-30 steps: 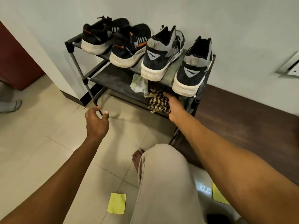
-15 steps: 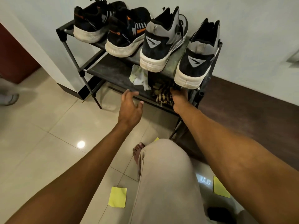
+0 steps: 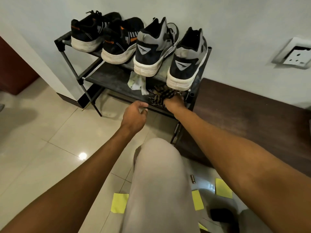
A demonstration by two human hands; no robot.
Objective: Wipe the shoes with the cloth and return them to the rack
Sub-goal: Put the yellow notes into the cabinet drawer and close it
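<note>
Head view. The rack (image 3: 107, 76) stands against the wall with two shelves. The checked cloth (image 3: 160, 96) lies at the right end of the lower shelf, just under the heel of the right grey shoe (image 3: 186, 63). The right hand (image 3: 173, 103) is on the cloth with its fingers bunched into the fabric, gripping it; the fingertips are mostly hidden. The left hand (image 3: 134, 115) hovers just in front of the lower shelf's edge, left of the cloth, loosely curled and holding nothing. The shoes sit on the top shelf, heels toward the person, long axes running back to the wall. The left grey shoe (image 3: 151, 51) is up and ahead of the left hand. Likely next: the cloth comes out forward and the free left hand takes a heel.
</note>
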